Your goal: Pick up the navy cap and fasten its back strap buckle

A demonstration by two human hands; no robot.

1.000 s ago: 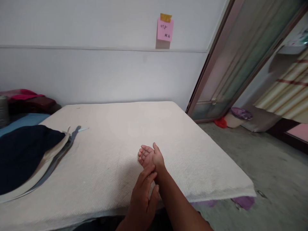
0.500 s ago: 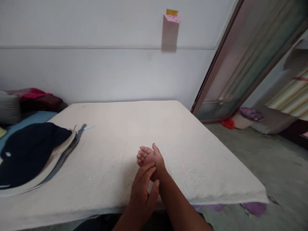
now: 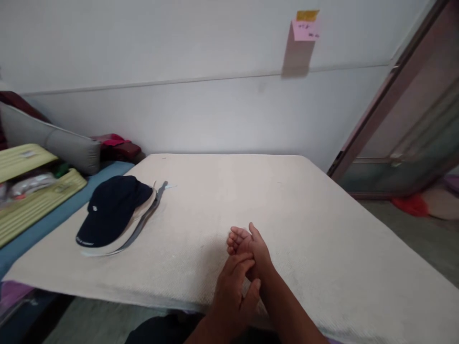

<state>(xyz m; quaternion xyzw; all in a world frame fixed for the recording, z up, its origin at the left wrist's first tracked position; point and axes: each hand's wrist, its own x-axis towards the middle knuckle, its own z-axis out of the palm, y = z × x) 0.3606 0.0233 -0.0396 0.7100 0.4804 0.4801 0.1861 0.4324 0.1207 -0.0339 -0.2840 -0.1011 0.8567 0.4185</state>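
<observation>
My left hand has its back up, with its fingertips resting on the inner side of my right wrist and its thumb held apart. It holds nothing. My right hand is turned palm up, with its thumb raised and its fingers loosely bent toward the left; nothing is in it. Both hands are over the near part of a bed or table with a cream cloth cover. On the left of the cover lies a stack of caps, a dark navy cap on top of white and grey ones.
Left of the cover, a yellow-green container stands open on a blue surface, near a grey cushion. A pink note hangs on the white wall behind. A sliding door stands at the right.
The view has turned left, so the caps and wall note appear farther right and the yellow-green container has come into sight. My hands keep nearly the same pose, left fingers on right wrist.
</observation>
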